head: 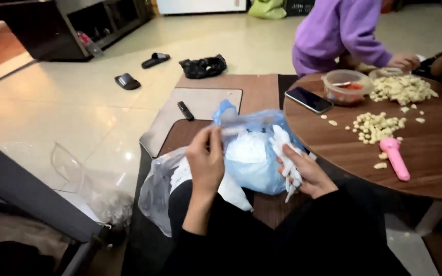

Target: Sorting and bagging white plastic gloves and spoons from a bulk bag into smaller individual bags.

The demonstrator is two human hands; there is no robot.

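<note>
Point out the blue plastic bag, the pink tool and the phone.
blue plastic bag point(254, 158): head view, bulging front.
pink tool point(396, 157): head view, mid handle.
phone point(309, 99): head view, dark screen.

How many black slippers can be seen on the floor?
2. One slipper lies near the black bag; the other slipper lies closer, to its left. More may be hidden outside the view.
</note>
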